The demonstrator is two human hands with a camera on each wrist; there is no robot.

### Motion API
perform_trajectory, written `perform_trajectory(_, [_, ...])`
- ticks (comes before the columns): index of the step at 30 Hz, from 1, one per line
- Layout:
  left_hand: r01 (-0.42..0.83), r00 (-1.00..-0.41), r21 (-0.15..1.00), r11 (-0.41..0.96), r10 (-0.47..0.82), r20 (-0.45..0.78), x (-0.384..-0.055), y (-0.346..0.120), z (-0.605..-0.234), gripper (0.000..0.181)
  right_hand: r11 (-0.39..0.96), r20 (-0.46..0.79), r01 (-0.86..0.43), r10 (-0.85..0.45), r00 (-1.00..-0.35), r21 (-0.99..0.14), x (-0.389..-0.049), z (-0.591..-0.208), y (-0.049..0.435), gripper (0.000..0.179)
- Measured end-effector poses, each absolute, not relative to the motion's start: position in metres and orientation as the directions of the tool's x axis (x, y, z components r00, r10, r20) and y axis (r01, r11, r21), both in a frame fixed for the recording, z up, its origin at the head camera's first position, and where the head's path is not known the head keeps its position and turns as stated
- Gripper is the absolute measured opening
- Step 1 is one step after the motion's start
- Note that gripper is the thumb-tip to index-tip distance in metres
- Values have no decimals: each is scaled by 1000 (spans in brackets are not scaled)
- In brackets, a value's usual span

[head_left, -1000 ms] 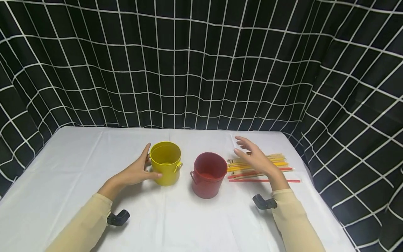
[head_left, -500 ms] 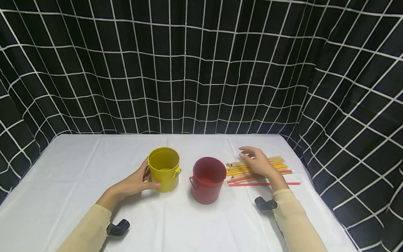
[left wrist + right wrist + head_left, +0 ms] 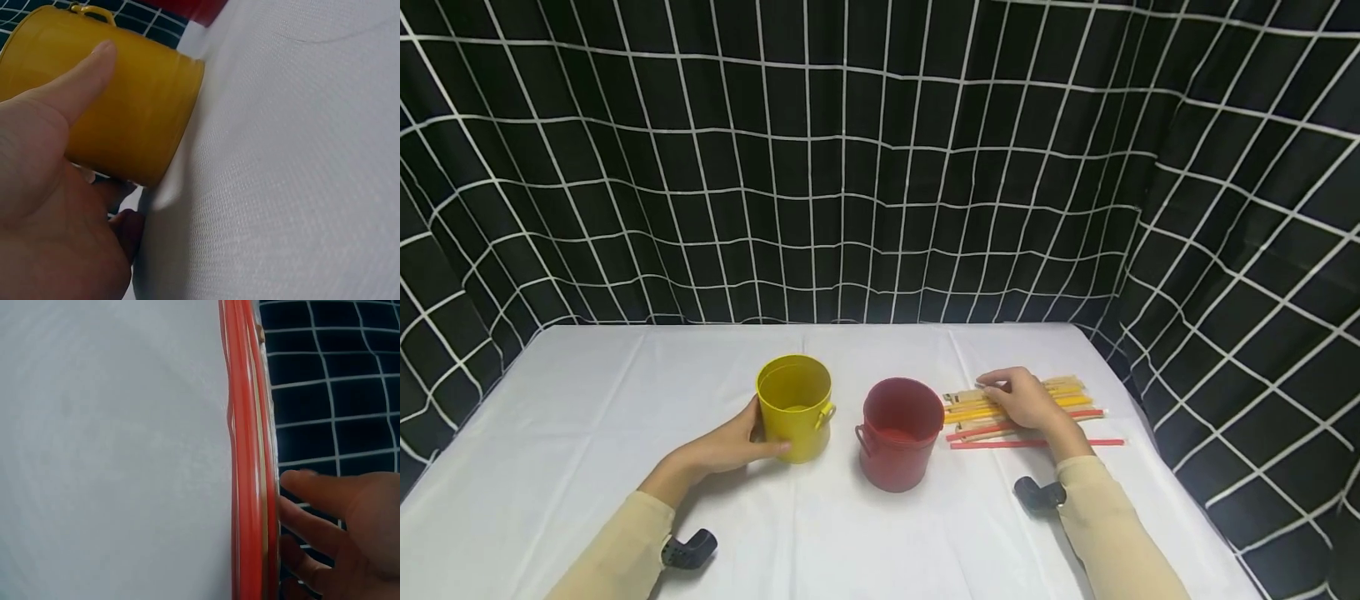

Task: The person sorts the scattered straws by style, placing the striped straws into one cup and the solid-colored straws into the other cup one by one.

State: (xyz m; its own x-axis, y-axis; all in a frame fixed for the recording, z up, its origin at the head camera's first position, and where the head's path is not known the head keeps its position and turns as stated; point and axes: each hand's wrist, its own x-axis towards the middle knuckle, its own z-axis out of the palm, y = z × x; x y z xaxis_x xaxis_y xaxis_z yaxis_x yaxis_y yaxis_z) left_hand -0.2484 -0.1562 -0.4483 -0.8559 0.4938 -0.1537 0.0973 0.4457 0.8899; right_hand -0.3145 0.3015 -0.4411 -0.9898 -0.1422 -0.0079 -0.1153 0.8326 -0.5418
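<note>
A yellow bucket [image 3: 808,421] with small side handles stands upright on the table. My left hand [image 3: 718,446] grips it from the left; the thumb lies across its front in the left wrist view, and the other fingers are mostly hidden behind. Just right of it stands a red bucket [image 3: 895,458]. Farther right lie several long thin sticks [image 3: 1067,402] in red, yellow and beige, side by side. My right hand [image 3: 1026,400] is lowered over them, its fingertips at the far beige ones. In the right wrist view the thumb and fingers stand apart, fingertips partly hidden behind red sticks [image 3: 245,456].
A white cloth covers the table [image 3: 850,550]. Behind and beside it hangs a black curtain with a white grid [image 3: 865,167]. One red stick [image 3: 1000,445] lies a little nearer than the others. A dark wrist device sits on each sleeve.
My right hand has come down and its fingers have drawn in at the far sticks. The left hand has stayed on the yellow bucket. The head view has tilted slightly.
</note>
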Motion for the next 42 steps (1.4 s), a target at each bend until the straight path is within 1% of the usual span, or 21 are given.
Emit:
perform_trajectory(3, [109,-851,886,451,503,-152,-249,-158,-449,112,847,-32,-97,-133,-991,-522,-313,-445,300,29])
perform_trajectory(8, [118,-851,881,458,504,-148,-248,-158,-449,111,875,-29,-77,-103,-994,-479,-309,-446,298,26])
perform_trajectory(15, [95,-857,877,472,487,-169,-244,-158,-451,112,897,-18,-89,-108,-994,-434,-306,-443,296,20])
perform_trajectory(20, [95,-857,886,454,491,-159,-243,-159,-452,110,896,-9,-98,-113,-994,-434,-305,-439,296,13])
perform_trajectory(25, [114,-855,890,441,500,-138,-246,-160,-452,107,887,4,-113,-124,-992,-447,-306,-433,299,11])
perform_trajectory(33, [116,-868,893,436,481,-122,-250,-162,-453,103,873,81,-169,-148,-986,-458,-311,-415,299,8])
perform_trajectory(42, [125,-878,896,426,469,-101,-251,-163,-455,95,834,219,-249,-158,-963,-492,-302,-402,295,11])
